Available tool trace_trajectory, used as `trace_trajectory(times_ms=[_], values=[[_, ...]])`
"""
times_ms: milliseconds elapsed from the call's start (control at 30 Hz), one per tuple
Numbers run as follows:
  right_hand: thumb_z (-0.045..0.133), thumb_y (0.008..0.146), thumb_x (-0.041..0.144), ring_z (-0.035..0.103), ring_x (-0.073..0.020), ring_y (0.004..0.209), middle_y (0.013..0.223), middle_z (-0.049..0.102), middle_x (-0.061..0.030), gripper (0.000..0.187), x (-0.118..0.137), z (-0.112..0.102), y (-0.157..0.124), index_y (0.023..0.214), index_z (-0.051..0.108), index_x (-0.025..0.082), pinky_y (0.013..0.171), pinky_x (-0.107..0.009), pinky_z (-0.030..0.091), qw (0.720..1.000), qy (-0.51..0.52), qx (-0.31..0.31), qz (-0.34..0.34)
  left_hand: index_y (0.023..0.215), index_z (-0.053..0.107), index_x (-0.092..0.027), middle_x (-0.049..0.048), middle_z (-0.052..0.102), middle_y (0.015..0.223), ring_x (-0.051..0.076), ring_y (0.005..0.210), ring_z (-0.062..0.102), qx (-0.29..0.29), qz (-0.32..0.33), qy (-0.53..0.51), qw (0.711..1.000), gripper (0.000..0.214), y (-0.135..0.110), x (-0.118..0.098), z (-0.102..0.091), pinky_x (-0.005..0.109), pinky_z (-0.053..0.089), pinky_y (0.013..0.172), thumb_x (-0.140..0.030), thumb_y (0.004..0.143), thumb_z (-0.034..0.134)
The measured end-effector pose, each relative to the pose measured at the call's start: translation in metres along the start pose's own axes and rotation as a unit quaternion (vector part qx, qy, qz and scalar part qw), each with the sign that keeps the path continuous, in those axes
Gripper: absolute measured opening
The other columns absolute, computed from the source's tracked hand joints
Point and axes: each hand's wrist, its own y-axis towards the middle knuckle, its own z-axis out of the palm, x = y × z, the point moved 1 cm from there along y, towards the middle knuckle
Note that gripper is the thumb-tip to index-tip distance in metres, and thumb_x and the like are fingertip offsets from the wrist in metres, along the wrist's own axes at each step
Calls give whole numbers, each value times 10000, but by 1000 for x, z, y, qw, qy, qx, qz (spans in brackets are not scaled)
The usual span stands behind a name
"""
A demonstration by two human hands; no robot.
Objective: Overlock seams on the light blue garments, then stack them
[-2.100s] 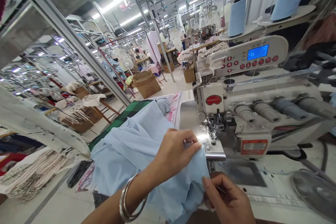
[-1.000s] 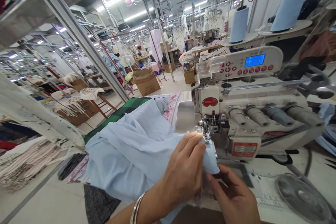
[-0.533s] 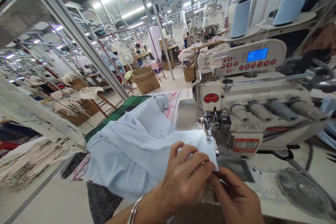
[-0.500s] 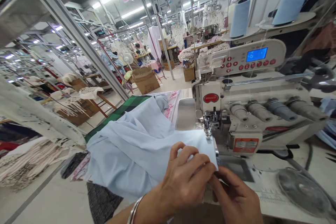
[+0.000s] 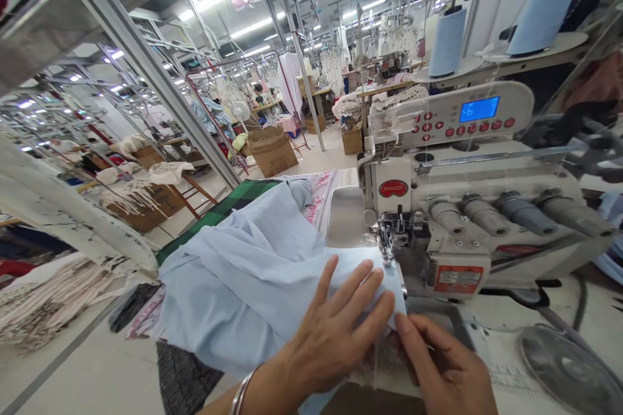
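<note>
A pale blue cloth (image 5: 243, 272) lies bunched on the sewing table, its near edge under the presser foot (image 5: 388, 248) of a white overlock machine (image 5: 467, 207). My left hand (image 5: 335, 331) rests flat on the cloth with its fingers spread, just in front of the foot. My right hand (image 5: 445, 373) is closed in a pinch on the cloth's front corner, right beside the left fingertips. A metal bangle (image 5: 239, 392) sits on my left wrist.
Pale blue thread cones (image 5: 448, 42) stand on the rack behind the machine, and its control panel (image 5: 467, 118) shows a lit blue screen. A green checked fabric (image 5: 228, 207) lies under the cloth. Cardboard boxes (image 5: 270, 150), racks and other workstations fill the hall to the left.
My left hand has gone from curled fingers pinching the cloth to fingers stretched flat on it. The right hand stays pinched at the cloth's corner. The view has shifted slightly.
</note>
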Motion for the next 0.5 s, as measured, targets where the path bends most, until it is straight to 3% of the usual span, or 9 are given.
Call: trace_trajectory(times_ms=[267, 400, 500], values=[[584, 791, 538, 494, -121, 513, 549, 555, 16, 367, 11, 6, 8, 640, 661, 212, 551, -218, 397, 985, -130, -62, -92, 1170, 610, -87, 98, 633, 1243, 243, 1309, 457, -27, -6, -41, 999, 323, 1, 9, -6, 467, 333, 1139, -113, 968, 359], [533, 840, 530, 356, -89, 469, 479, 369, 29, 513, 13, 8, 21, 471, 439, 187, 517, -223, 338, 960, -228, -97, -132, 1209, 586, -67, 118, 618, 1261, 249, 1272, 495, 5, -16, -25, 1000, 358, 13, 12, -5, 451, 433, 1075, -123, 976, 322], [514, 864, 501, 309, -72, 449, 478, 302, 37, 544, 13, 11, 26, 464, 336, 179, 501, -223, 308, 929, -293, -138, -177, 1246, 554, -55, 133, 594, 1288, 247, 1272, 492, 31, -24, -9, 999, 379, 21, 15, -4, 407, 488, 1026, -138, 979, 298]])
